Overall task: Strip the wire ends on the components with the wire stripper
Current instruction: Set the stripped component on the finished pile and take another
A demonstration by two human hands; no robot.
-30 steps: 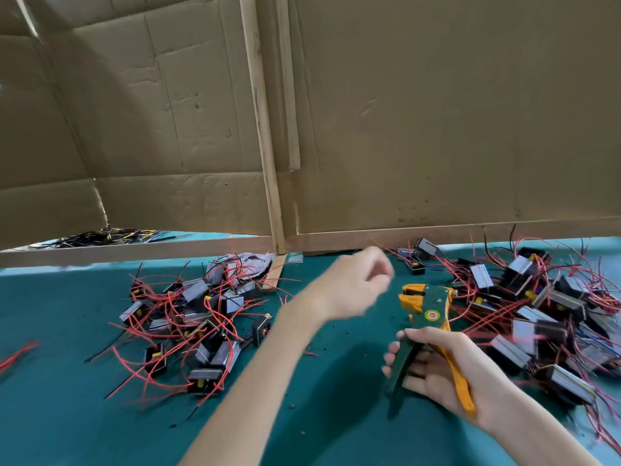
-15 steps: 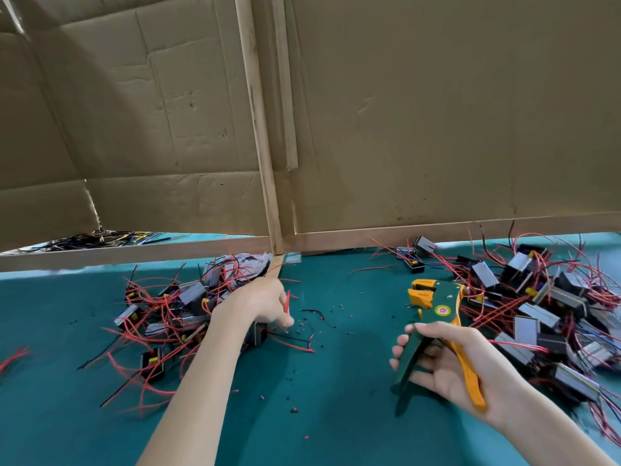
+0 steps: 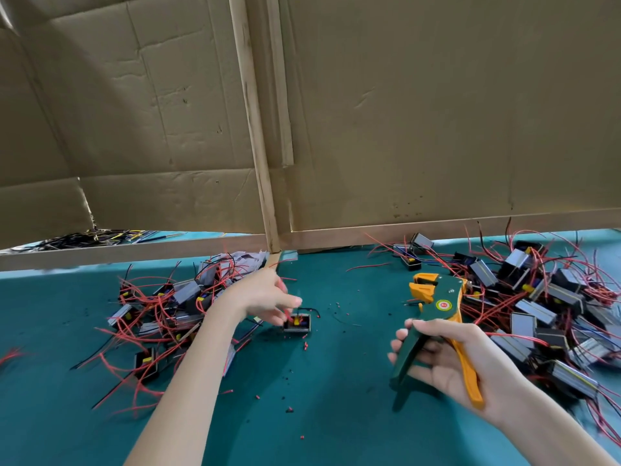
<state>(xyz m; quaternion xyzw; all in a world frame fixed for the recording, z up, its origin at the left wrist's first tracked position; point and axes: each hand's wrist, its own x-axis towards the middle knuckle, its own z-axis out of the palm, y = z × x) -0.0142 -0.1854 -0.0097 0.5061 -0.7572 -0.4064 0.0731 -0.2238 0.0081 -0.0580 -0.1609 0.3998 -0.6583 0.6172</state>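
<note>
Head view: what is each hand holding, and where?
Right hand grips the stripper by its handles. Left hand: fingers touch a component at its wires; grip cannot be told.

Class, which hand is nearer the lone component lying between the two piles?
Left. The left hand has its fingertips at the component; the right hand, gripping the wire stripper, is well off to its right.

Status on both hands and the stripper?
Left hand at lone component beside left pile, grip unclear. Right hand grips wire stripper. Nothing blocking.
</note>
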